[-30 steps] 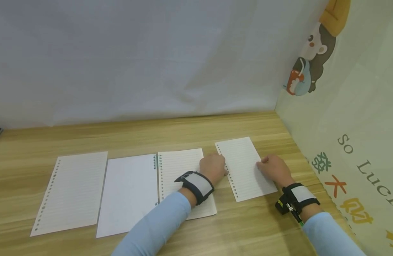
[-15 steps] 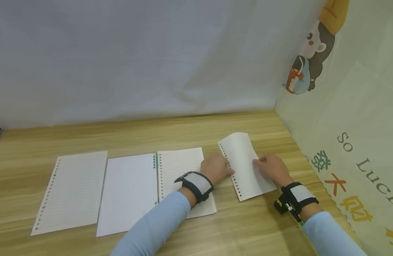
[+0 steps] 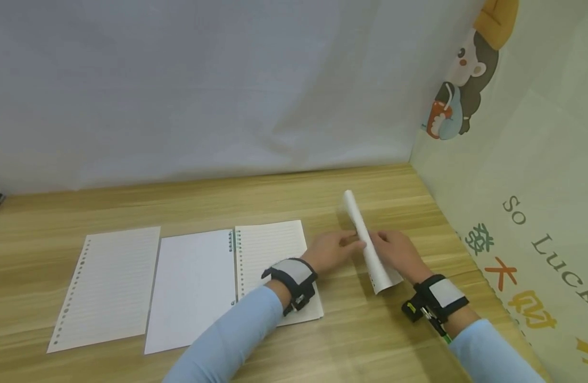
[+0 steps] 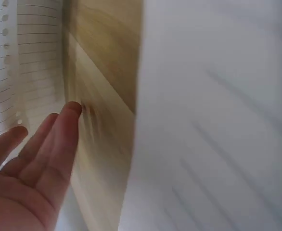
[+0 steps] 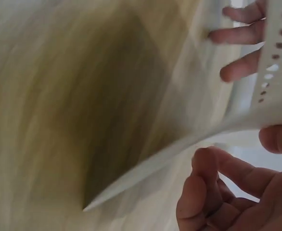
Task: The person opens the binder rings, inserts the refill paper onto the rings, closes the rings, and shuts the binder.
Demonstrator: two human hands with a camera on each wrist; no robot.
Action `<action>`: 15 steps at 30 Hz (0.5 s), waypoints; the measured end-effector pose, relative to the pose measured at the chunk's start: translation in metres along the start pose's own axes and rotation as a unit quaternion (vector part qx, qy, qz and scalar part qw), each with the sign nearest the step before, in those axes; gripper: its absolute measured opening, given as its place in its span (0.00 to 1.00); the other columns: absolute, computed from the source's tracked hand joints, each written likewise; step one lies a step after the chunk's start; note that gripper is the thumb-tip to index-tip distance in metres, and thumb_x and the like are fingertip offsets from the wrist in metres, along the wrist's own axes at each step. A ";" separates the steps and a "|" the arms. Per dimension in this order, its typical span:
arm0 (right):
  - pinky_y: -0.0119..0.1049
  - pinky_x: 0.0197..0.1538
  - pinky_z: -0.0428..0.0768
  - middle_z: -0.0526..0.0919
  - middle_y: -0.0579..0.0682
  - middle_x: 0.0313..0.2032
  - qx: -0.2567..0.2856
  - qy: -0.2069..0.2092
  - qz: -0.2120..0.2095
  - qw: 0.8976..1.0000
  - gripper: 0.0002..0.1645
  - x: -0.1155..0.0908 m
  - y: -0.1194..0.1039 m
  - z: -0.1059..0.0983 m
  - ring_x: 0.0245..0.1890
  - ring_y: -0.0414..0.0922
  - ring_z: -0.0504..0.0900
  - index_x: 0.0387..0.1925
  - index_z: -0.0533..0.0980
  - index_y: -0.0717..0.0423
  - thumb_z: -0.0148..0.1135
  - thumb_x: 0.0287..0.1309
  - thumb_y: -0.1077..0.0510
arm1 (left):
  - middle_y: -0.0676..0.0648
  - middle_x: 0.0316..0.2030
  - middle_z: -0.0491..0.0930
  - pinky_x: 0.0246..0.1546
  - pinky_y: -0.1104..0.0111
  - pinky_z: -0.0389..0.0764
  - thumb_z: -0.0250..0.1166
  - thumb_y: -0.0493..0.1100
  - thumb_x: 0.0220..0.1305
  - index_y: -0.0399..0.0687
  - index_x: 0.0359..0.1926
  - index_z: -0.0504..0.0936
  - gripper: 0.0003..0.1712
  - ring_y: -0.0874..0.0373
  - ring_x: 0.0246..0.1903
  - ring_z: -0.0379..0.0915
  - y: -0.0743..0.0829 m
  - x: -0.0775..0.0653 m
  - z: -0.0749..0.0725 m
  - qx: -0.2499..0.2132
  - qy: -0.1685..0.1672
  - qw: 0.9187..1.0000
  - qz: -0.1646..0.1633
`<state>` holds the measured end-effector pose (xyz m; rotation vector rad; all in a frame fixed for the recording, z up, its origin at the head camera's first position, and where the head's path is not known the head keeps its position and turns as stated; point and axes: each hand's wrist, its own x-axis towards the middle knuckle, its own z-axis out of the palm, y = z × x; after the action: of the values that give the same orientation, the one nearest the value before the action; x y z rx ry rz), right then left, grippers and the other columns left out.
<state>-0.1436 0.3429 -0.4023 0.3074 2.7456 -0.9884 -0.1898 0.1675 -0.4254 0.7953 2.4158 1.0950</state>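
Note:
A lined loose-leaf sheet (image 3: 365,239) with punched holes stands bent on edge between my two hands at the table's right. My left hand (image 3: 333,250) holds it from the left side; in the right wrist view that hand's other fingers (image 5: 239,33) stretch past the punched edge. My right hand (image 3: 399,254) pinches it from the right, its thumb (image 5: 276,138) and curled fingers on either side of the paper. Under my left wrist lies a lined page stack (image 3: 267,255) with green rings at its left edge, beside a blank white page (image 3: 193,292).
Another punched lined sheet (image 3: 109,282) lies flat at the far left of the wooden table (image 3: 203,205). A white backdrop (image 3: 203,96) rises behind, and a printed wall (image 3: 528,175) with a cartoon figure borders the right side.
The sheet at the right lay flat, then its left punched edge curled up; now it stands nearly on edge. My left hand moved right with that edge, toward my right hand.

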 end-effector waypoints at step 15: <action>0.35 0.32 0.72 0.78 0.57 0.34 -0.032 0.027 0.009 0.999 0.33 0.001 -0.007 0.002 0.33 0.48 0.75 0.47 0.76 0.66 0.41 0.68 0.41 | 0.39 0.45 0.82 0.41 0.66 0.79 0.64 0.46 0.60 0.43 0.66 0.62 0.36 0.52 0.40 0.81 -0.001 -0.003 -0.014 -0.264 0.069 0.955 -0.112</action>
<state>-0.1459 0.3367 -0.3997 0.3508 2.8110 -0.8974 -0.1954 0.1565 -0.4169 0.2679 2.0874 1.6352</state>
